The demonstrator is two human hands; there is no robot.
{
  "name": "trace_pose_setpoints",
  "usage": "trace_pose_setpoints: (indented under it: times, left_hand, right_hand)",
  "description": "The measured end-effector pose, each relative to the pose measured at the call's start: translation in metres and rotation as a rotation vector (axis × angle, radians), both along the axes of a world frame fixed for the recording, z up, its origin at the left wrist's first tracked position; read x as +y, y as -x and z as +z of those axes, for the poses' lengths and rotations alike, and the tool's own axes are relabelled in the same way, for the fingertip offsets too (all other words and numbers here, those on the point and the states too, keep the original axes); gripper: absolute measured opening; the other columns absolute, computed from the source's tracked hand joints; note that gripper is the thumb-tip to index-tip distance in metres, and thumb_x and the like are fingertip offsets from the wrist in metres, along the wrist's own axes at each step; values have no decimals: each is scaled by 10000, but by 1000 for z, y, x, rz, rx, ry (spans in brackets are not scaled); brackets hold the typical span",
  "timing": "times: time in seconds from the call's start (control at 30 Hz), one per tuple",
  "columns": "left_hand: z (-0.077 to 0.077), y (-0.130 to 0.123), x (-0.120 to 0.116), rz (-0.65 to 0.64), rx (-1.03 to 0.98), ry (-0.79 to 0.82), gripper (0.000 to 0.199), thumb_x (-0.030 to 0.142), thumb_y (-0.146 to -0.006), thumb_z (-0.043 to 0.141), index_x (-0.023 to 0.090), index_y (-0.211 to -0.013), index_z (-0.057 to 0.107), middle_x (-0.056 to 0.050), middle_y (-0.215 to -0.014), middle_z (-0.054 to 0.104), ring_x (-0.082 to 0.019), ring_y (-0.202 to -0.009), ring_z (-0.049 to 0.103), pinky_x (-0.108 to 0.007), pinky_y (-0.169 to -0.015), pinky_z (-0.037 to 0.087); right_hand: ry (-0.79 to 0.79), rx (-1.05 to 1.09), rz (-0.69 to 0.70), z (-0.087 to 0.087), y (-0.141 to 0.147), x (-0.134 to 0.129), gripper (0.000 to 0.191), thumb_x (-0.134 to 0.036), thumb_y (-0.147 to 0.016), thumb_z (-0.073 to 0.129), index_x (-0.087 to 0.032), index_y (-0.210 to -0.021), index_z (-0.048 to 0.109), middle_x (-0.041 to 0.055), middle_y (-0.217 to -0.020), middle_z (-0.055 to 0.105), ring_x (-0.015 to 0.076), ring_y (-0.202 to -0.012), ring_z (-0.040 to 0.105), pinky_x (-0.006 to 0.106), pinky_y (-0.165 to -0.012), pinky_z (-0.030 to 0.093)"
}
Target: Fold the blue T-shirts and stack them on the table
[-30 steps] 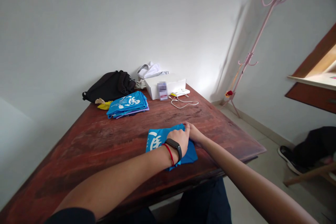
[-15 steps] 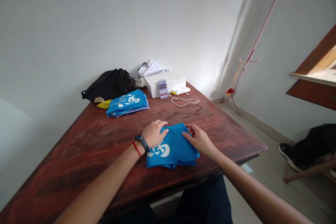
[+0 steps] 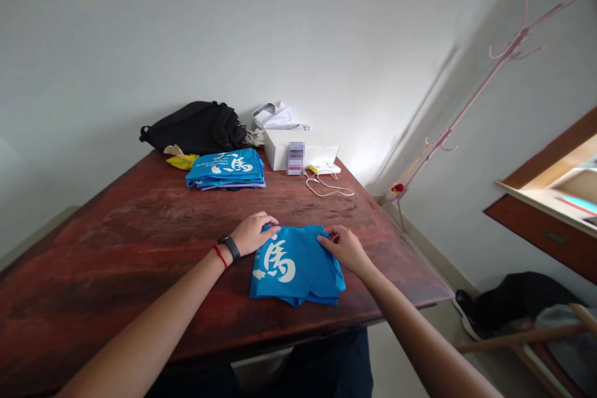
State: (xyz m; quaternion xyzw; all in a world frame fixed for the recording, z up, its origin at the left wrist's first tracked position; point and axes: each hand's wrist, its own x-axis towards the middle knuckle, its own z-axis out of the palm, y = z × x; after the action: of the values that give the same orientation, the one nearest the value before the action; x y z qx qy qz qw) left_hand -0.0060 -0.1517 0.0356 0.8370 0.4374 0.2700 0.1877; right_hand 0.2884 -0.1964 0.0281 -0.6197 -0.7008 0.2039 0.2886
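A folded blue cloth with white printed characters [image 3: 305, 267] lies flat near the table's front edge. My left hand [image 3: 252, 234] rests over its far left corner, fingers extended and thumb apart, touching the fabric. At the far right corner, my right hand [image 3: 346, 249] has thumb and curled fingers closed on the cloth's edge. A black watch and a red string circle my left wrist. Farther back on the left sits a stack of folded blue cloths [image 3: 228, 169] with similar white print and a lilac layer low down.
Behind the stack are a black backpack [image 3: 196, 127] and a yellow item [image 3: 181, 162]. A white box [image 3: 317, 148], a white cable [image 3: 326, 191] and a white bag [image 3: 275, 115] stand at the back. Right of the wooden table [image 3: 140, 230] are a pink coat rack [image 3: 485, 87] and a black shoe [image 3: 464, 311].
The view has shifted. My left hand has slid outward to the cloth's left corner, uncovering more of the print, and the cloth lies flatter. My right hand stays at the right corner.
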Motion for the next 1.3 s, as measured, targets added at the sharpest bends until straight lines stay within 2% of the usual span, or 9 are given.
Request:
trace_pose_setpoints:
  times: [0.17,0.43,0.53,0.67,0.87,0.97,1.07,1.2,1.3]
  left_hand:
    - [-4,-3,-2,12,-34,-35,204,354,-943,614,197,-977,739,-65,-991,702,-218,-936,669,-314,-873,500]
    - [-3,-5,-8,46,-43,-38,259,378,-975,561,214,-1140,675,-68,-1143,707,-236,-1035,671,-326,-889,509]
    - [-6,-6,-9,124,-22,-19,311,375,-968,575,220,-1234,614,-72,-1222,697,-243,-1067,670,-334,-890,516]
    - [-11,-7,-9,208,114,-54,276,369,-958,595,209,-1178,640,-94,-1138,720,-282,-1066,656,-382,-915,502]
    - [-1,-10,-18,233,181,-106,297,390,-950,606,193,-1160,678,-130,-1127,672,-321,-1071,622,-451,-948,486]
    - [7,-24,-34,86,125,-199,392,408,-980,563,188,-1299,623,-144,-1353,582,-321,-1254,544,-457,-1082,412]
    - [3,-42,-50,-85,139,-238,477,400,-1021,480,193,-1451,498,-118,-1537,453,-298,-1431,389,-442,-1173,318]
    - [-19,-56,-63,-82,232,-181,608,419,-1006,475,132,-1533,375,-157,-1598,357,-327,-1496,274,-498,-1201,242]
    - [-30,-57,-65,-63,273,-162,704,516,-976,489,134,-1551,350,-165,-1602,343,-341,-1510,229,-527,-1219,175]
  right_hand:
    - [-46,-23,-25,8,11,-10,260,-446,-874,556,-202,-816,627,33,-736,663,206,-679,612,278,-608,395]
    - [-103,142,-51,16,14,0,258,-479,-879,542,-229,-817,561,0,-665,620,202,-628,589,264,-558,403]
    - [-70,136,-82,10,16,13,237,-463,-871,537,-232,-827,559,12,-704,646,217,-676,616,274,-586,426]
    - [5,21,-118,-6,16,23,187,-415,-863,547,-232,-829,567,30,-760,679,227,-728,650,283,-634,439]
    - [-25,-85,-135,-14,11,12,232,-431,-911,520,-227,-1001,586,47,-854,701,243,-789,681,308,-697,473]
    - [-120,-123,-148,-4,17,1,322,-432,-933,509,-211,-1158,571,100,-1045,688,265,-918,675,353,-789,506]
    - [-288,-187,-79,6,33,-7,352,-380,-968,459,-191,-1244,568,147,-1227,622,287,-1105,613,416,-964,482]
    - [-336,-289,144,1,56,-12,397,-258,-985,389,-170,-1326,574,137,-1399,561,280,-1367,448,447,-1143,363]
    - [-205,-363,153,-13,61,-15,457,-274,-1006,364,-196,-1425,528,87,-1514,499,306,-1489,293,527,-1181,298]
